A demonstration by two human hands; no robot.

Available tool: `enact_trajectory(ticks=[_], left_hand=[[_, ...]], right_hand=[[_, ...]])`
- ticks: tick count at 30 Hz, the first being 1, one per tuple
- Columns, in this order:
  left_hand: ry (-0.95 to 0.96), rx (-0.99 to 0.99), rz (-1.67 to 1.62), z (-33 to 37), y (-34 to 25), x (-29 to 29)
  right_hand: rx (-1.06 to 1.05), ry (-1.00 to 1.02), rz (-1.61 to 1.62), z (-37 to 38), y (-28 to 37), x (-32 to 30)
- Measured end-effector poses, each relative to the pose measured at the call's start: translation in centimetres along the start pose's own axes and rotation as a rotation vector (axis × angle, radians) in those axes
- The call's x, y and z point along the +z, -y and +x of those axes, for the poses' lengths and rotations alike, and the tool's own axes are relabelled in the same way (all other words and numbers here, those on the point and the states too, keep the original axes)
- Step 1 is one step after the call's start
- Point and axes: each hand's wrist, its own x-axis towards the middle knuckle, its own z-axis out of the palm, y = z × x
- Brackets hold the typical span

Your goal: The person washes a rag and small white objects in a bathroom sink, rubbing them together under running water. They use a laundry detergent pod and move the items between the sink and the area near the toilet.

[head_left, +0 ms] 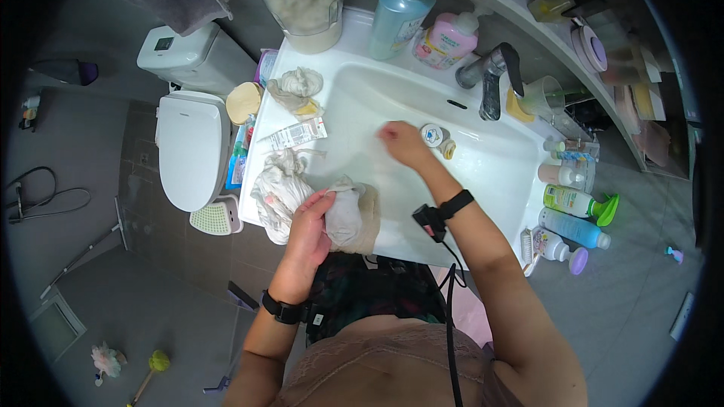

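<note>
My left hand [308, 222] is closed on the edge of a damp white cloth with a beige part [348, 215], which lies over the sink's front left rim. Beside that hand sits a bunched white garment [280, 188]. My right hand [400, 142] is curled closed above the white sink basin [483, 188]; whether its fingers hold anything is hidden. Just right of it, in the basin, are a small round white-lidded container [431, 136] and a small beige item [448, 149]. A white tube [298, 134] and a crumpled white and beige cloth [298, 90] rest on the left ledge.
A dark faucet [494, 75] stands at the back right. Behind the basin are a blue pump bottle [400, 19], a pink pump bottle [446, 39] and a lidded bin [302, 7]. Several bottles [573, 226] line the right edge. A toilet [194, 151] is at left.
</note>
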Motion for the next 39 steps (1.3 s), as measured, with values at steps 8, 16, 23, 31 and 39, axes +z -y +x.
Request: enact_trajectory(ticks=[8,16,23,31,39], left_hand=[[0.180,-0.050,-0.054,2.8,4.2,3.5],[0.075,-0.058,0.098,6.4,9.3,8.9],[0.279,-0.335,0.030,5.7,11.1,15.9],[0.055,0.049,0.077,7.1,13.1,15.1],[0.156,-0.010,-0.038,6.6,15.4,18.3]], right_hand=[[0.253,-0.091,-0.336,-9.2,-27.8,-11.3],[0.400,0.099,1.010,-15.8,-9.7,-15.1],[0.338,0.222,1.338,-20.6,0.0,-21.7],[0.542,-0.057,1.163,-22.5,-7.6,-25.5],[0.502,-0.181,1.091,-23.7,-8.9,-25.8]])
